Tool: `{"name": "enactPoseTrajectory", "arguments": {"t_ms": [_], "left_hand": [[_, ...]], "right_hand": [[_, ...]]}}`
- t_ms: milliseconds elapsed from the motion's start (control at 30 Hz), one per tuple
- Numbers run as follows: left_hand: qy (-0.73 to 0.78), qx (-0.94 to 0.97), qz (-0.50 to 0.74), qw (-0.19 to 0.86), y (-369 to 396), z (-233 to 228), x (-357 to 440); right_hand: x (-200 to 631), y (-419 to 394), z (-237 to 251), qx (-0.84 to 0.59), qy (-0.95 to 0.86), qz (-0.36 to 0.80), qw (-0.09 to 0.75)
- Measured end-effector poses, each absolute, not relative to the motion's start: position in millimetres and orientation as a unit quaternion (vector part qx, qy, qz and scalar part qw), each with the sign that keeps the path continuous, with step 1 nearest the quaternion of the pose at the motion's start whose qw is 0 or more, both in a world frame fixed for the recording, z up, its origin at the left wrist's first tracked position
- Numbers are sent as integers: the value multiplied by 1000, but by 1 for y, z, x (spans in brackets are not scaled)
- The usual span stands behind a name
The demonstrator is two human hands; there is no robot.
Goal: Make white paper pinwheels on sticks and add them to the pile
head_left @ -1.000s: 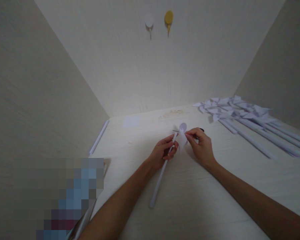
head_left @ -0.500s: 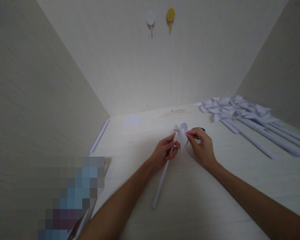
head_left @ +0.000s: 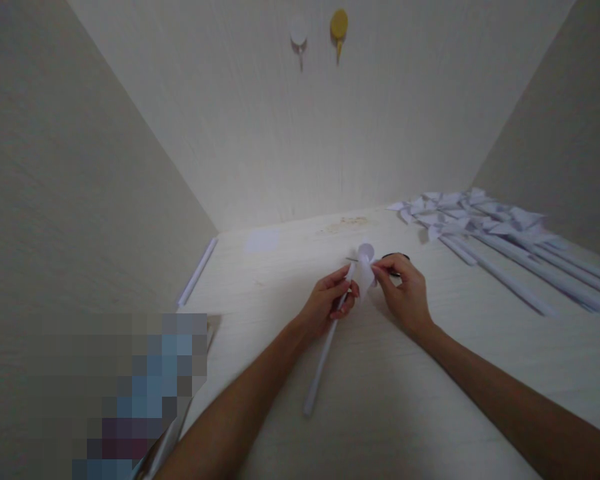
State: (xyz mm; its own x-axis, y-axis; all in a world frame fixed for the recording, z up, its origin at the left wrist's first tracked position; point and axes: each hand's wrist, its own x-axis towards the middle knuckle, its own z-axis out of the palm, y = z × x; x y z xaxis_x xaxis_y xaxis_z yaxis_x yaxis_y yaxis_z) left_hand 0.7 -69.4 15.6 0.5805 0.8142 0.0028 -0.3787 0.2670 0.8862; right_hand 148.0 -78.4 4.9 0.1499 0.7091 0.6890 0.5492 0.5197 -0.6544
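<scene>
Pale wooden table (head_left: 380, 400) bore a pile of finished white paper pinwheels (head_left: 480, 220) far right. Left hand (head_left: 327, 303) gripped the long white rolled-paper stick (head_left: 323, 360) near its top; right hand (head_left: 405, 290) pinched the small white folded paper pinwheel head (head_left: 365, 270) mid-table. Light, flimsy, crushable; best held by the stick.

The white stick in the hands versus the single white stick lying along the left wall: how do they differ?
The held white stick is gripped near its top by the left hand; the stick by the left wall lies untouched. The held stick carries a folded paper piece that the right hand pinches; the wall stick is bare. The held stick slants across the middle of the table; the other lies at its edge. Both are thin, white and straight.
</scene>
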Motion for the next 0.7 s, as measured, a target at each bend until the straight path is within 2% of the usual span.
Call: {"name": "enactPoseTrajectory", "arguments": {"t_ms": [700], "left_hand": [[269, 487, 380, 739, -71, 12, 4]], "right_hand": [[149, -76, 0, -493, -693, 12, 526]]}}
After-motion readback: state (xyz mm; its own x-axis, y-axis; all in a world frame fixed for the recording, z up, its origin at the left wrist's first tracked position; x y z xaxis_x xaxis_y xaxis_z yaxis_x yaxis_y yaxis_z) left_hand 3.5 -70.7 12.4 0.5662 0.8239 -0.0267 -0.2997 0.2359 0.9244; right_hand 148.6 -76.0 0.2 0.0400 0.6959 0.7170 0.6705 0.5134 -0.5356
